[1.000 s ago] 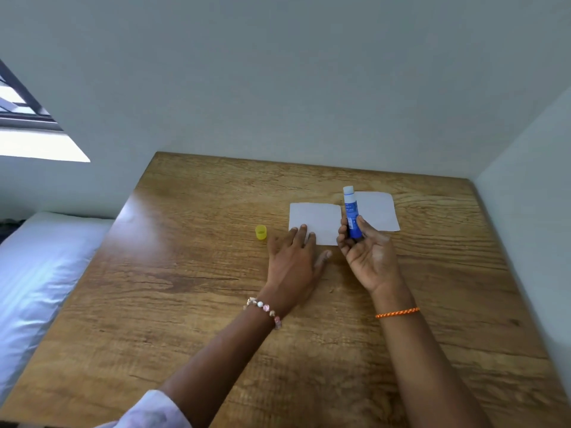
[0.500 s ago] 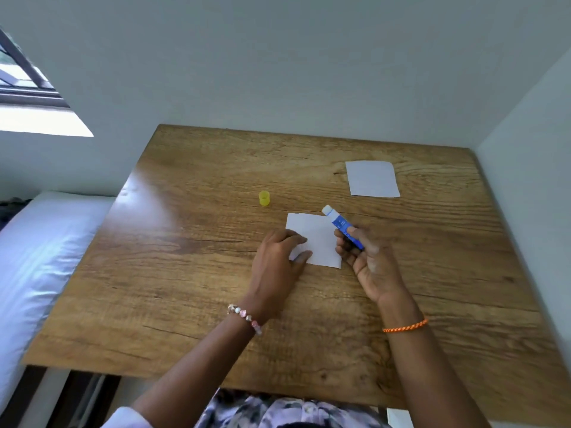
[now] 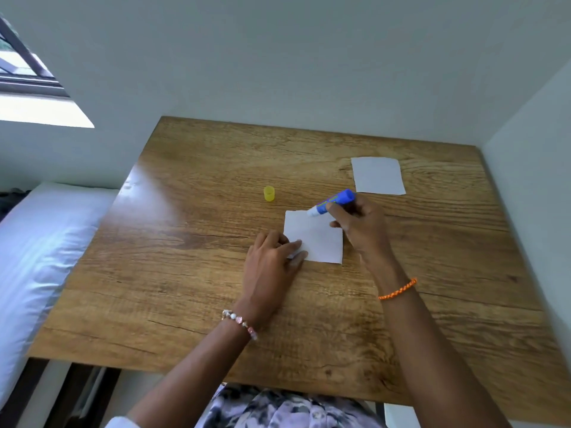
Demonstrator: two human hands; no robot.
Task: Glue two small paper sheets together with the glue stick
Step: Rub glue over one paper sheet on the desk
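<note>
**Glue tip meeting a thin sheet that needs pinning**

The right hand (image 3: pixel 358 223) is wrapping its fingers around the blue glue stick (image 3: pixel 335 202) just right of the frame's centre, tilting it so the pale tip is pointing down-left and touching, or nearly touching, the upper edge of the near paper sheet (image 3: pixel 318 239). The left hand (image 3: pixel 272 264) is lying flat with fingers loosely together, its fingertips pressing the sheet's lower-left corner against the bench (image 3: pixel 185 273). The second paper sheet (image 3: pixel 377 176) is lying well apart in the upper right of the bench, untouched. The yellow cap (image 3: pixel 269 193) is standing alone left of the stick.

The paper is looking light, thin and limp, so it is likely to drag or wrinkle under a tacky tip; holding a corner down while stroking away from that corner seems the sensible way. The stick is rigid plastic and probably light, and the grip along its barrel is giving good control of pressure. Picking up the far sheet will probably call for sliding a fingertip under an edge, since it is lying flush on the smooth wood.
</note>
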